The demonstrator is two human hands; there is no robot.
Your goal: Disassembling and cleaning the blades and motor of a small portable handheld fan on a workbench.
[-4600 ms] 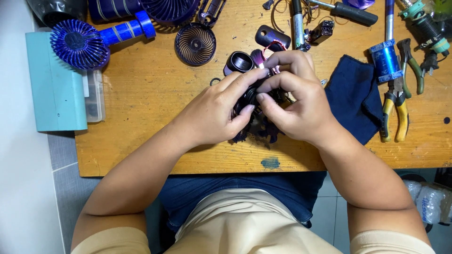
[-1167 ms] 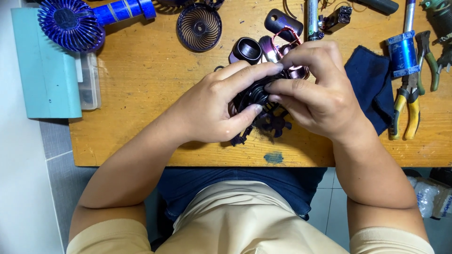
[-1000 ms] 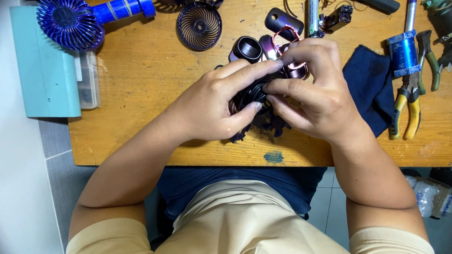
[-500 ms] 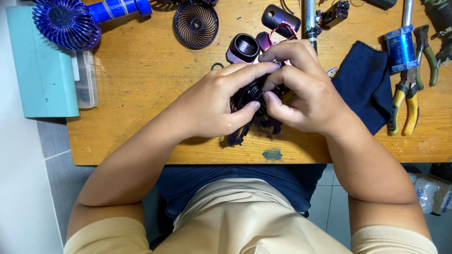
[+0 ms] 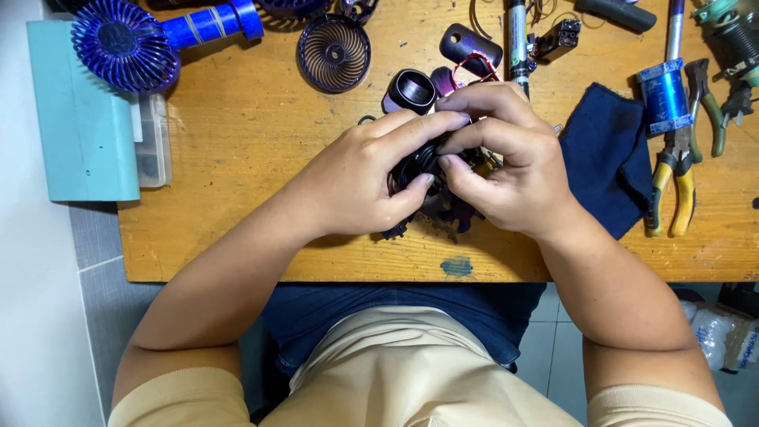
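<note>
hands meet over the middle of the bench (image 5: 237,198), both on one small dark part (image 5: 419,162). the part sits between the two palms, just above the wood, and the hands hide most of it; its long axis cannot be told. neither hand is clearly nearer: the left hand (image 5: 360,186) cups the part from the left and below, its thumb tip against the underside; the right hand (image 5: 506,170) closes from the right, its forefinger and thumb pinching the upper edge. the fingertips of both hands touch over the part.

materials and shapes:
- part: black, apparently plastic, rounded, with toothed or finned edges that show below the left hand. further detail is hidden.
- ring (image 5: 409,88): short dark cylinder, glossy, just beyond the left fingertips.
- grille (image 5: 334,54): round, dark, with fine spiral ribs, flat on the wood, well apart from the hands.
- fan (image 5: 126,46): blue, ribbed round head, ridged handle, at the far left corner and partly over a pale teal box (image 5: 83,119).
- cloth (image 5: 605,154): dark blue, soft, creased, just beside the right hand.
- pliers (image 5: 672,170): yellow grips, steel head, beside the cloth at its right.
- spool (image 5: 664,99): blue, shiny, cylindrical, beyond the pliers.

bench: bare orange wood, scuffed, one blue paint mark near the front edge.
</note>
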